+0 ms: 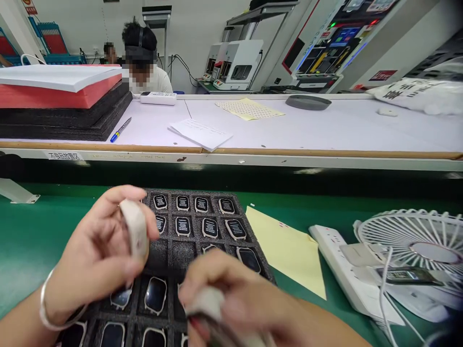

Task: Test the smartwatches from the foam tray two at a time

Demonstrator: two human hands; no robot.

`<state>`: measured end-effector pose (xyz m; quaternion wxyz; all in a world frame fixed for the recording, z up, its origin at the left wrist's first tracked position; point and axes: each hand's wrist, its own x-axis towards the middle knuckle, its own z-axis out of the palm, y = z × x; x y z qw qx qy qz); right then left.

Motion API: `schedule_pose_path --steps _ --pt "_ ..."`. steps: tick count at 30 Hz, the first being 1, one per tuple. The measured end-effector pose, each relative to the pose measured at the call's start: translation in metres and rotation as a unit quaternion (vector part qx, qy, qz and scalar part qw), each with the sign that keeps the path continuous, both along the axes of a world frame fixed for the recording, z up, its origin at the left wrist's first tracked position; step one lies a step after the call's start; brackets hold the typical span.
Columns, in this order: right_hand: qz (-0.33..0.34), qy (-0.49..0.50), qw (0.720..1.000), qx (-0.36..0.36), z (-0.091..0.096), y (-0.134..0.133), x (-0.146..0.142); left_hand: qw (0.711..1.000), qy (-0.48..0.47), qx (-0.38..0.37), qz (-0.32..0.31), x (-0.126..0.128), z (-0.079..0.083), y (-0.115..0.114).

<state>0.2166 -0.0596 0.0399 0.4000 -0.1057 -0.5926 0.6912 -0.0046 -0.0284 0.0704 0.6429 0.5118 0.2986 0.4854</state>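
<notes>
Right hand (242, 289), blurred, its fingers closed about a pale piece (210, 301) with a dark lower part; from where I stand I cannot tell what it is. Left hand (92, 250), a bangle (44, 299) at the wrist, holds a rounded off-white piece (136, 229) between thumb and curled fingers. Beneath both lies a black foam tray (158, 254) on the green table (21, 241), its compartments bearing watches (183, 226); the two far rows show white text on the screens. Right of the tray: a yellow sheet (289, 250), power strip (347, 274) and white fan (390, 226). Beyond the raised shelf (325, 135), a co-worker (159, 79).
</notes>
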Motion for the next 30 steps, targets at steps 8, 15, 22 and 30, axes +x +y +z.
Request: schedule_pose_path --steps 8,15,22,30 --pt "-0.270 0.062 0.897 -0.344 -0.043 0.069 -0.016 0.982 0.043 -0.166 0.076 0.035 -0.061 0.059" --pt "-0.268 0.082 0.906 -0.318 -0.047 0.080 -0.011 0.979 0.032 -0.192 0.058 0.038 -0.065 0.061" --pt "-0.262 0.058 0.913 -0.307 -0.051 0.081 -0.013 0.987 0.043 -0.142 0.057 0.037 -0.067 0.060" --pt "-0.262 0.035 0.927 -0.265 -0.053 0.080 -0.014 0.990 0.049 -0.119 0.056 0.036 -0.068 0.059"
